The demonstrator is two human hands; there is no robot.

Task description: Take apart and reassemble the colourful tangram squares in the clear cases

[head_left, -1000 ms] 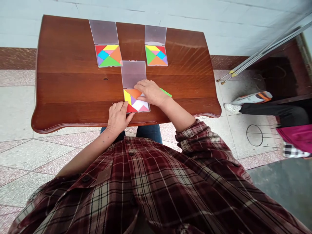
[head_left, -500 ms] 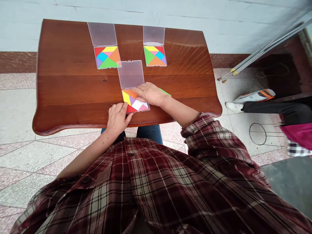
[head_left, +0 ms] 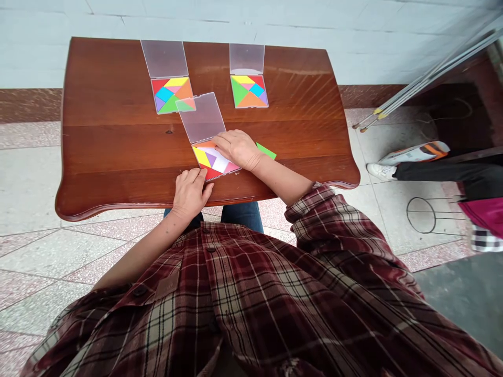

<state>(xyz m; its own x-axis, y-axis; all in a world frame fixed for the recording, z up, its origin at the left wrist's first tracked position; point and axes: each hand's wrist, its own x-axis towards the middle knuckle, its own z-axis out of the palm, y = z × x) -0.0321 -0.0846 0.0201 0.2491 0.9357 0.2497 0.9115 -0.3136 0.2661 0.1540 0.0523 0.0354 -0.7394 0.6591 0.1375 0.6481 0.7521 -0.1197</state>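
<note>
A shallow tangram case (head_left: pixel 220 175) lies near the table's front edge, turned at a slant, with its clear lid (head_left: pixel 202 118) folded back. In its tray are a yellow piece (head_left: pixel 201 156), a purple piece (head_left: pixel 211 158), a red piece (head_left: pixel 212 174) and part of an orange piece (head_left: pixel 204 144); a white area shows between them. My left hand (head_left: pixel 190 195) grips the near left corner, fingers on the rim. Across the right side lies my right hand (head_left: pixel 237 148), fingers stretched out, hiding what is below. Beside it on the table rests a loose green piece (head_left: pixel 266 151).
Two more opened tangram cases, one at back left (head_left: pixel 154 103) and one at back right (head_left: pixel 233 91), hold coloured pieces. The working case's lid overlaps the left one. A wall runs behind the wooden table (head_left: pixel 118 152). At right, a person's leg (head_left: pixel 432 172) and a wire frame (head_left: pixel 421 214) show.
The case has turned anticlockwise, its lid swinging left. My right hand has shifted slightly, its thumb now out of sight. More of the green piece shows. My left hand stays at the corner.
</note>
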